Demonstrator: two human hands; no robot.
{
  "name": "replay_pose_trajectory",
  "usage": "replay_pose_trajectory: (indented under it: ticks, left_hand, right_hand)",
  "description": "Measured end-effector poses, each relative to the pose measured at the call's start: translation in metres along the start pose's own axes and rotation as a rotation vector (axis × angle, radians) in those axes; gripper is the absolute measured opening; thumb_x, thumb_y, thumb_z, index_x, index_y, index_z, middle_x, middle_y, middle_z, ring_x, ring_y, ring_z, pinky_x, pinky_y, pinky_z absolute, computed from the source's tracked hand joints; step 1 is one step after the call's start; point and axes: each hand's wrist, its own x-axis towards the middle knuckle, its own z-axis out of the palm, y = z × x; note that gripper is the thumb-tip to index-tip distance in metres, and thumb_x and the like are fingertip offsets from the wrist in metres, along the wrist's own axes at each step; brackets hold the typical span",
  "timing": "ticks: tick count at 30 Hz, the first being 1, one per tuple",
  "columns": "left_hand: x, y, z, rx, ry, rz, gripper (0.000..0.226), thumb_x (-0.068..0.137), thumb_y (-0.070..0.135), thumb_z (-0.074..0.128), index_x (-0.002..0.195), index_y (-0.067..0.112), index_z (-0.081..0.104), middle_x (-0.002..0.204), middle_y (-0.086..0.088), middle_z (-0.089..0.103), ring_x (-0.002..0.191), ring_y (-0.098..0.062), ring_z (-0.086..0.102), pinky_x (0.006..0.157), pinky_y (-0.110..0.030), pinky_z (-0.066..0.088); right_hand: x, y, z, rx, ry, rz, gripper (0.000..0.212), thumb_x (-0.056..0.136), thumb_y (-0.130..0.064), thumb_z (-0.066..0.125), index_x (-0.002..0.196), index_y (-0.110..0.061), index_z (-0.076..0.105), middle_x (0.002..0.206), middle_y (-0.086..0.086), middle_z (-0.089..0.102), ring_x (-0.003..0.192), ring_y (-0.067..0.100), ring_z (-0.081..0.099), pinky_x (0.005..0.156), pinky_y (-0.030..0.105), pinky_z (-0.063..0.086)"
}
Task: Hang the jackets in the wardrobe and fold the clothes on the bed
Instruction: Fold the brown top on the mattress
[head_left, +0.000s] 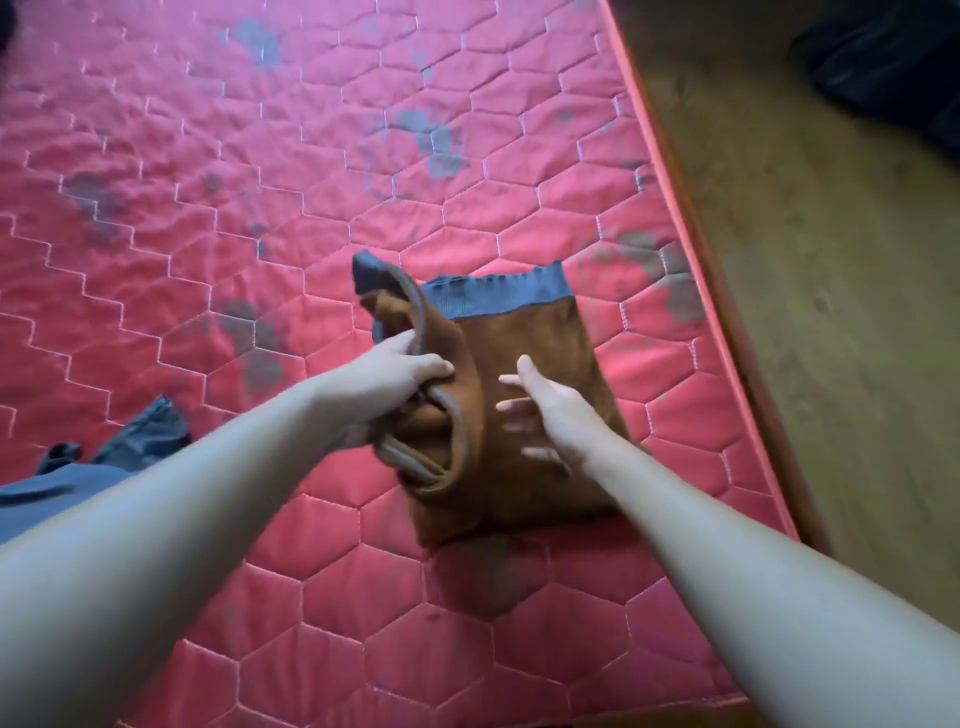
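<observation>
A brown garment (540, 364) with a blue ribbed hem lies folded into a rough rectangle on the red quilted mattress (260, 208), near its right edge. My left hand (395, 384) grips the garment's left side, fingers curled round a bunched fold and its grey trim, lifting that part a little. Spread over the middle of the garment is my right hand (540, 410), with straight fingers that are blurred. A blue garment (78, 467) lies crumpled at the left edge of the view, partly hidden behind my left forearm.
The mattress carries several grey stains and ends at a red border (691, 218) on the right. Beyond it lies the brownish floor (831, 260). A dark object (893, 67) sits on the floor at the top right.
</observation>
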Motion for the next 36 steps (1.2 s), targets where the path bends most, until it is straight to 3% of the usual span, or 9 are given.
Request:
replay_pose_trajectory:
  ticks: [4,6,8,11,19,23,28,31,36]
  left_hand:
    - [0.021,0.017,0.103,0.178,-0.102,0.007,0.035,0.100,0.026,0.054,0.135,0.021,0.051,0.108,-0.015,0.064,0.074,-0.015,0.065,0.057,-0.029,0.054]
    - [0.040,-0.004,0.127,0.488,-0.207,-0.077,0.057,0.098,0.046,0.053,0.151,0.034,0.037,0.141,-0.013,0.047,0.113,-0.024,0.060,0.087,-0.043,0.058]
    - [0.040,-0.024,0.135,0.807,-0.206,0.003,0.064,0.099,0.044,0.051,0.158,0.030,0.029,0.155,-0.006,0.025,0.142,-0.025,0.034,0.118,-0.040,0.033]
    - [0.034,-0.046,0.128,0.782,-0.116,0.227,0.057,0.098,0.023,0.048,0.154,0.023,0.039,0.153,-0.004,0.030,0.143,-0.021,0.031,0.121,-0.037,0.027]
    - [0.039,-0.067,0.079,1.208,0.184,0.368,0.071,0.096,0.043,0.054,0.159,0.037,0.021,0.167,-0.014,0.008,0.154,-0.032,0.007,0.120,-0.050,0.025]
    - [0.048,-0.077,0.058,1.311,0.142,0.367,0.076,0.097,0.052,0.053,0.160,0.033,0.017,0.167,-0.021,0.002,0.154,-0.038,0.004,0.123,-0.049,0.020]
    - [0.055,-0.081,0.056,1.270,0.390,0.362,0.069,0.100,0.054,0.040,0.160,0.035,0.013,0.168,-0.014,-0.001,0.155,-0.034,-0.007,0.121,-0.061,0.009]
    - [0.065,-0.097,0.049,1.273,0.430,0.389,0.070,0.100,0.061,0.027,0.161,0.032,0.009,0.169,-0.011,-0.006,0.155,-0.031,-0.012,0.121,-0.062,0.012]
    - [0.080,-0.124,0.044,1.168,0.448,0.502,0.069,0.099,0.056,0.033,0.161,0.031,0.015,0.169,-0.010,-0.009,0.154,-0.030,-0.017,0.125,-0.055,0.004]
  right_hand:
    - [-0.003,0.003,-0.046,0.278,0.033,0.102,0.098,0.063,-0.093,0.062,0.122,-0.015,0.073,0.121,0.021,0.071,0.117,0.040,0.065,0.105,0.059,0.049]
    - [0.000,0.020,-0.070,0.226,0.043,0.184,0.105,0.051,-0.098,0.063,0.117,-0.017,0.075,0.113,0.015,0.075,0.109,0.036,0.070,0.103,0.051,0.053]
    - [-0.004,0.027,-0.081,0.040,0.078,0.173,0.066,0.076,-0.072,0.073,0.114,-0.017,0.072,0.097,0.004,0.078,0.086,0.017,0.075,0.081,0.030,0.061]
    - [0.000,0.034,-0.084,-0.086,0.094,0.145,0.020,0.086,-0.007,0.070,0.106,-0.011,0.067,0.080,0.003,0.071,0.056,0.008,0.064,0.050,0.016,0.049]
    - [0.000,0.021,-0.107,-0.322,0.092,0.363,0.005,0.088,-0.014,0.062,0.084,-0.012,0.060,0.071,0.005,0.059,0.051,0.015,0.052,0.038,0.014,0.035]
    - [0.015,0.015,-0.113,-0.689,0.141,0.323,0.034,0.082,-0.024,0.063,0.114,-0.015,0.056,0.107,0.010,0.064,0.091,0.027,0.063,0.073,0.036,0.056]
    - [0.037,0.019,-0.056,-1.112,0.344,-0.213,0.067,0.095,-0.039,0.049,0.158,-0.028,0.028,0.164,0.007,0.026,0.152,0.033,0.020,0.120,0.055,0.024]
    - [0.051,0.050,-0.040,-1.270,0.261,-0.230,0.073,0.099,-0.067,0.027,0.162,-0.038,0.001,0.171,0.000,-0.012,0.157,0.028,-0.013,0.124,0.062,0.004]
    - [0.069,0.076,-0.051,-1.174,0.336,-0.359,0.077,0.095,-0.071,0.026,0.162,-0.037,0.009,0.172,0.001,-0.005,0.158,0.028,-0.005,0.126,0.054,0.010]
